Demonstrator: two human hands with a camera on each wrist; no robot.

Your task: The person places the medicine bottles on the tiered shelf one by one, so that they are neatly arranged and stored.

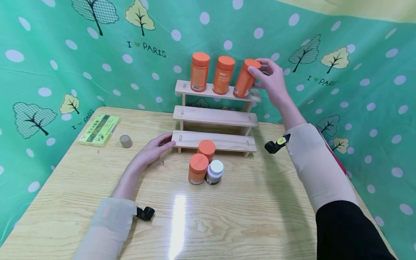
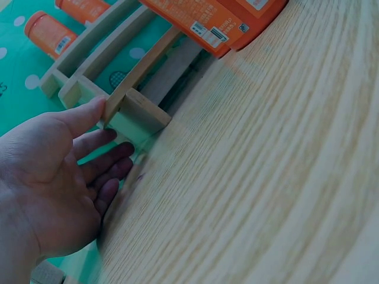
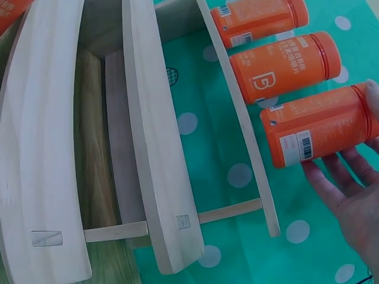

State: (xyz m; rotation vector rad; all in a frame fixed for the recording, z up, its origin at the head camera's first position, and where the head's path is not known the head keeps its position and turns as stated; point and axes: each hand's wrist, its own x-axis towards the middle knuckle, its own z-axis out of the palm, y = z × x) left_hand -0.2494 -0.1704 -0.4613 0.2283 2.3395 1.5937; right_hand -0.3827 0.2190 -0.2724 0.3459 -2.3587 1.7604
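Note:
My right hand (image 1: 271,81) holds an orange bottle (image 1: 245,79) by its upper part, at the right end of the top tier of a wooden three-step rack (image 1: 216,115). The right wrist view shows this orange bottle (image 3: 320,125) with its barcode label, the thumb near the lid and fingers under its side. Two more orange bottles, one at the left (image 1: 199,72) and one in the middle (image 1: 224,76), stand on that tier. My left hand (image 1: 152,150) rests at the left end of the lowest step; its thumb touches the edge (image 2: 115,106) while the other fingers are loosely bent.
In front of the rack two orange-lidded bottles (image 1: 198,169) and a white-capped bottle (image 1: 215,172) stand close together. A green-yellow box (image 1: 99,130) and a small grey cylinder (image 1: 126,141) are on the table's left. Green patterned cloth (image 1: 136,79) hangs behind.

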